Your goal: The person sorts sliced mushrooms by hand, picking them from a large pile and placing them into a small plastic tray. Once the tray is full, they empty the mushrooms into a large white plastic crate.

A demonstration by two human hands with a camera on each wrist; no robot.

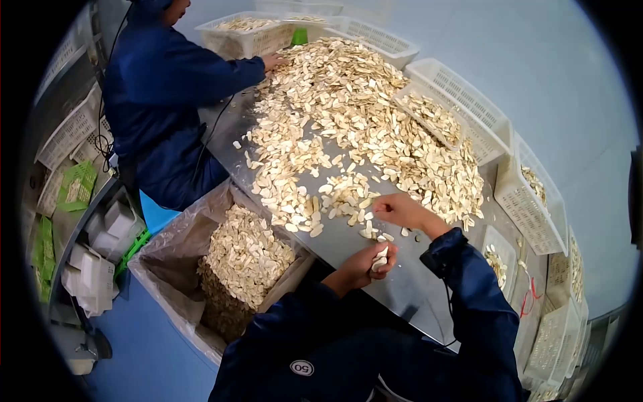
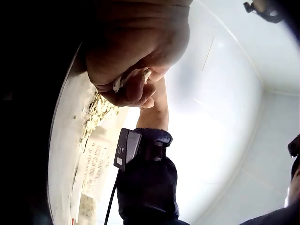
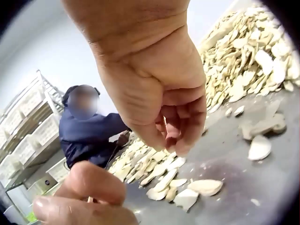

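Observation:
In the head view my left hand (image 1: 365, 266) is curled around a few pale dried slices (image 1: 380, 258), palm up near the table's front edge. The left wrist view shows a slice edge (image 2: 146, 74) poking out between its fingers. My right hand (image 1: 404, 210) hangs over the table in front of a small heap of slices (image 1: 348, 195). Seen from the right wrist, this hand (image 3: 154, 89) has its fingers curled and thumb drawn toward them, with no slice showing between. A few loose slices (image 3: 205, 187) lie beneath it on the metal table (image 3: 225, 154).
A large pile of slices (image 1: 362, 87) covers the back of the table. White baskets (image 1: 532, 194) line its far and right sides. A lined bin (image 1: 161, 268) holding more slices stands at the left front. Another person (image 1: 167, 94) reaches into the pile from the left.

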